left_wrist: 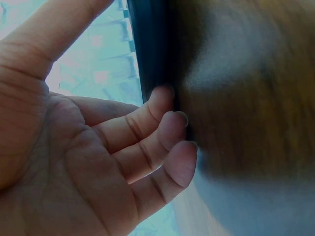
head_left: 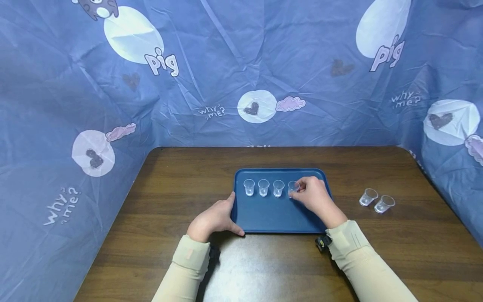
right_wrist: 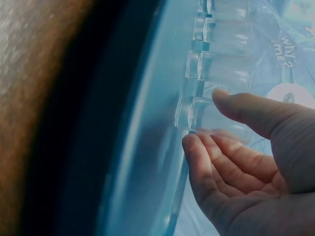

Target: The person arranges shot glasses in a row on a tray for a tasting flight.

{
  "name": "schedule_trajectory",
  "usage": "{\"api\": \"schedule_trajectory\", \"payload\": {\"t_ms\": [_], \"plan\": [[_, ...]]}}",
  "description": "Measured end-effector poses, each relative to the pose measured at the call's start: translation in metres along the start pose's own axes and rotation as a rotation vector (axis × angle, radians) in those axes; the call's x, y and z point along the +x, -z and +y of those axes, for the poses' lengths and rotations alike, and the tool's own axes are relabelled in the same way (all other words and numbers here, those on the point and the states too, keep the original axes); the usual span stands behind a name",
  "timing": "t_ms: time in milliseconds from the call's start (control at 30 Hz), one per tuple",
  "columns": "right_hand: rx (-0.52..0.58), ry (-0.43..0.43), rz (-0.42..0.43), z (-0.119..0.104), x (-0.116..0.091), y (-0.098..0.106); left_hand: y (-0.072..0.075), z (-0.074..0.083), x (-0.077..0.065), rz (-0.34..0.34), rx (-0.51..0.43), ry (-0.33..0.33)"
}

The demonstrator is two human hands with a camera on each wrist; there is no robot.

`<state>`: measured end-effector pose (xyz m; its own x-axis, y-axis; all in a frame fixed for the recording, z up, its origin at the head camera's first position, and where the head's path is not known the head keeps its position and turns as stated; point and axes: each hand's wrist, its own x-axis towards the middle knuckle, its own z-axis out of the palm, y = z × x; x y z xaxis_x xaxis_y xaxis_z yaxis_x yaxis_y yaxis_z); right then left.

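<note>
My right hand (head_left: 312, 193) pinches a small clear plastic cup (head_left: 292, 188) at the right end of a row on the blue tray (head_left: 279, 216). In the right wrist view, the thumb and fingertips are on either side of this upright cup (right_wrist: 202, 114), whose base is at the tray surface. Three matching cups (head_left: 263, 188) stand upright to its left, evenly spaced. At the tray's left edge rests my left hand (head_left: 215, 219), thumb spread to the near corner. The left wrist view has its slightly bent fingers (left_wrist: 172, 130) touching the tray's dark rim (left_wrist: 150, 54).
Two more clear cups (head_left: 373, 201) are side by side on the brown wooden table (head_left: 181, 180), right of the tray. A blue printed cloth (head_left: 211, 54) surrounds the table at the back and sides.
</note>
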<state>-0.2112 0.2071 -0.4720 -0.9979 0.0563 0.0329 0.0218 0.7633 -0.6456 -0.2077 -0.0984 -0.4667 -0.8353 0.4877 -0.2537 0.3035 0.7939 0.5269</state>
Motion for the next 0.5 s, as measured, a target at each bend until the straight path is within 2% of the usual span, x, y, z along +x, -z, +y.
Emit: {"api": "schedule_trajectory", "payload": {"t_ms": [500], "plan": [[0.039, 0.01, -0.004, 0.0, -0.009, 0.014, -0.001, -0.001, 0.0, -0.003, 0.004, 0.007]]}}
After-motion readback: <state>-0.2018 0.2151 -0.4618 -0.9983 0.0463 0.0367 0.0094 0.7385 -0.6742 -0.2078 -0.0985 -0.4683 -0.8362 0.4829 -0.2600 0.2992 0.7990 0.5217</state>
